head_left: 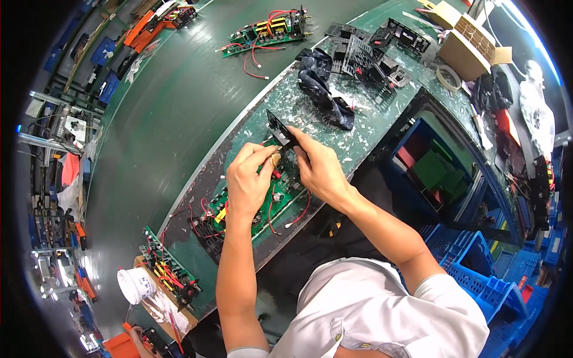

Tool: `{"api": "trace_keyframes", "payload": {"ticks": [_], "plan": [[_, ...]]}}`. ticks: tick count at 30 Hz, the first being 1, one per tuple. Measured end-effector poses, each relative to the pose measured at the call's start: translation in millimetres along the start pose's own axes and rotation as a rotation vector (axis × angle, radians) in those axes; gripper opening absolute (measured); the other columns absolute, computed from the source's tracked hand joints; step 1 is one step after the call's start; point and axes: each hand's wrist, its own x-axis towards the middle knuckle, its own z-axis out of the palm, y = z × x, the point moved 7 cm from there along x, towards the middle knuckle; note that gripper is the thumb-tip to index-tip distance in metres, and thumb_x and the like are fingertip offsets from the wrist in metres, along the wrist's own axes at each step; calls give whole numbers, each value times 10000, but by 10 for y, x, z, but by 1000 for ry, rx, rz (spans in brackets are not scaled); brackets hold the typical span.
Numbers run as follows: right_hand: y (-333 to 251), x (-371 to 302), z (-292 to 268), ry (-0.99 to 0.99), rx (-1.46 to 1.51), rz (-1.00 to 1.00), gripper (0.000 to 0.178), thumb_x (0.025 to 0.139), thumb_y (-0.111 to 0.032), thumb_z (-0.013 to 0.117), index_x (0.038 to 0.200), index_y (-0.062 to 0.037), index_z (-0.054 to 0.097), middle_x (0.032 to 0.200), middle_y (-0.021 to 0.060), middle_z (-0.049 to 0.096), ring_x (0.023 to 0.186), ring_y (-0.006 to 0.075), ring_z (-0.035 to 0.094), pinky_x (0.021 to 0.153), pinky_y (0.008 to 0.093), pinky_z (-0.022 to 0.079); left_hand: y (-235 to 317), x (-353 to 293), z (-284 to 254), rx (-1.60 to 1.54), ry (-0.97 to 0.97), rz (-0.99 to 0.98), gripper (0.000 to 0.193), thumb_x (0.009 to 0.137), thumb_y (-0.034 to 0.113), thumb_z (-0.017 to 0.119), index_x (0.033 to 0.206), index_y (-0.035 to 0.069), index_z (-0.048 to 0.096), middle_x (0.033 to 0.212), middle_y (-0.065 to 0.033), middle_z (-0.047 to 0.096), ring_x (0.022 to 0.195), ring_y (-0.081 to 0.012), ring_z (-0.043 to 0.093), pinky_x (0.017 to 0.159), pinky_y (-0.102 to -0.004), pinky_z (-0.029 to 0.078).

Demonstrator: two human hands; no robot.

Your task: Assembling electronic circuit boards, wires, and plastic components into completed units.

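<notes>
Over the bench, my right hand (322, 167) grips a black plastic panel (279, 128) along its right side, thumb against fingers, and the panel stands tilted on edge. My left hand (248, 179) is closed in a pinch close to the panel's lower end; whatever lies between its fingertips is too small to make out. Beneath both hands lies a green circuit board (280, 197), partly covered by them. It carries components and red wires (271, 212), some ending in small white plugs.
Another wired circuit board (271, 30) lies at the back, and one more (170, 262) at the lower left beside a white tub (136, 284). Dark crumpled cloth (325, 89) and several black plastic housings (370, 56) lie beyond my hands. Blue crates (477, 262) stand at the right.
</notes>
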Motion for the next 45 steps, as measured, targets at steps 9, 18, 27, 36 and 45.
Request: {"api": "trace_keyframes", "payload": {"ticks": [9,18,27,36,45], "plan": [[-106,-41,-16,51,-66,-111,440,923,15,555,1361,-11,517,922,258,635,819,422,631,713,426,501,0,-7,-16,11,18,6,179,859,6,705,1031,-42,709,899,-122,664,762,-187,653,695,-293,511],[-333,-221,87,185,-347,-306,637,781,88,583,1403,36,457,903,161,634,842,354,625,728,441,499,155,-42,-25,231,91,268,124,809,-6,719,926,-34,690,857,-133,658,736,-300,656,681,-359,520],[-122,196,-258,-59,-300,-243,529,881,-48,686,1382,-58,517,1308,215,581,1195,428,561,976,438,486,341,-58,-593,172,101,40,185,845,-36,617,1019,-2,670,1188,-166,594,983,-355,658,836,-401,530],[-478,-832,53,-479,-198,-393,256,812,-95,738,1036,-32,630,1018,128,593,899,315,628,757,392,543,386,-743,-304,325,-408,-32,163,847,76,645,1004,42,665,963,-127,658,899,-336,654,773,-441,527],[-332,-871,262,-734,-240,-394,211,801,-81,694,965,-53,564,908,117,535,817,311,609,678,406,536,72,-777,-138,172,-345,-114,104,870,74,643,940,12,687,828,-129,689,760,-312,677,706,-412,533]]}}
